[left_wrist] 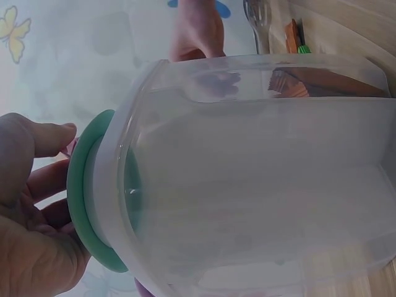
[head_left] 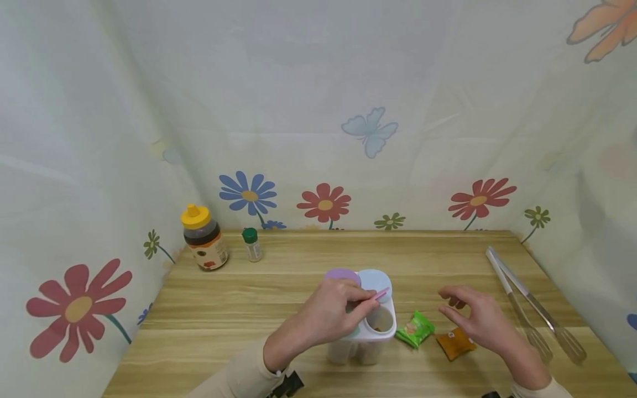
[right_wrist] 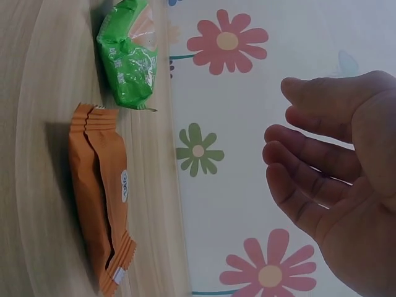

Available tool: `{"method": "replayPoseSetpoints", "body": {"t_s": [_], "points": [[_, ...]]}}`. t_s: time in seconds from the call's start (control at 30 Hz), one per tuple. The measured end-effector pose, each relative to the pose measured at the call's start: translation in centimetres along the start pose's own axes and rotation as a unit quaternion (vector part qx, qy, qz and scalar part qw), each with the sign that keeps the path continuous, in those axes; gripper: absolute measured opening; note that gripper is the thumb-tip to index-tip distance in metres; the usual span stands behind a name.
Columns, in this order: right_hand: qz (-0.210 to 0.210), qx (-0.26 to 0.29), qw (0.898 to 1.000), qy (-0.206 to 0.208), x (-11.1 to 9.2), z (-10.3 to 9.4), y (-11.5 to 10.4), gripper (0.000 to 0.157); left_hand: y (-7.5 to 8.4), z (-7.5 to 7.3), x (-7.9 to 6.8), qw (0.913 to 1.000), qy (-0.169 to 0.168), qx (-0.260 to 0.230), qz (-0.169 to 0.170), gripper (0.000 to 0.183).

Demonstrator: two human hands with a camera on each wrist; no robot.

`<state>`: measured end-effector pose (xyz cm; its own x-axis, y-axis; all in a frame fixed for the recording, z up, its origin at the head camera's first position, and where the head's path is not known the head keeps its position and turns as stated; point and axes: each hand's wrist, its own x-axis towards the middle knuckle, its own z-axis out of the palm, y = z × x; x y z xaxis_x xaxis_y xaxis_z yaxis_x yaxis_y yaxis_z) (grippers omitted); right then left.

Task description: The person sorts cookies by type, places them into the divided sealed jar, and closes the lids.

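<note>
In the head view my left hand [head_left: 330,309] pinches a pink lid [head_left: 382,293] edge-on between thumb and fingers. It is over a clear storage box [head_left: 368,351] with a white top. Blue [head_left: 375,283] and purple [head_left: 342,274] lids cover its back openings; a green lid [left_wrist: 88,192] sits beside the fingers in the left wrist view. One round opening [head_left: 380,320] is uncovered, and a brown packet [left_wrist: 315,83] lies inside the box. My right hand [head_left: 475,315] hovers with loosely bent fingers and nothing in them, above an orange-brown packet [head_left: 455,344] and near a green packet [head_left: 416,329].
Metal tongs [head_left: 530,298] lie at the right of the wooden table [head_left: 278,293]. At the back left stand a yellow-capped jar [head_left: 205,239] and a small green-capped shaker [head_left: 252,245]. A flowered curtain [head_left: 298,110] hangs around the table's back and sides.
</note>
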<state>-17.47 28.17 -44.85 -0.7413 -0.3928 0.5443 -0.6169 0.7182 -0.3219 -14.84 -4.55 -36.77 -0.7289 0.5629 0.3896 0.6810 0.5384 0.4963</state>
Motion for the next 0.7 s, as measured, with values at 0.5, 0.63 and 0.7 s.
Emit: {"method": "replayPoseSetpoints", "body": {"t_s": [0.5, 0.63, 0.7], "points": [[0.032, -0.010, 0.999, -0.033, -0.71, -0.29, 0.59, 0.027, 0.55, -0.05, -0.03, 0.9992, -0.014, 0.037, -0.003, 0.027], [0.048, -0.007, 0.997, -0.053, -0.74, -0.38, 0.72, 0.025, 0.69, 0.03, -0.04, 0.9991, -0.019, 0.036, -0.015, 0.027], [0.061, -0.006, 0.996, -0.065, -0.75, -0.41, 0.82, 0.025, 0.74, 0.04, -0.04, 0.9990, -0.019, 0.034, -0.021, 0.028]]}}
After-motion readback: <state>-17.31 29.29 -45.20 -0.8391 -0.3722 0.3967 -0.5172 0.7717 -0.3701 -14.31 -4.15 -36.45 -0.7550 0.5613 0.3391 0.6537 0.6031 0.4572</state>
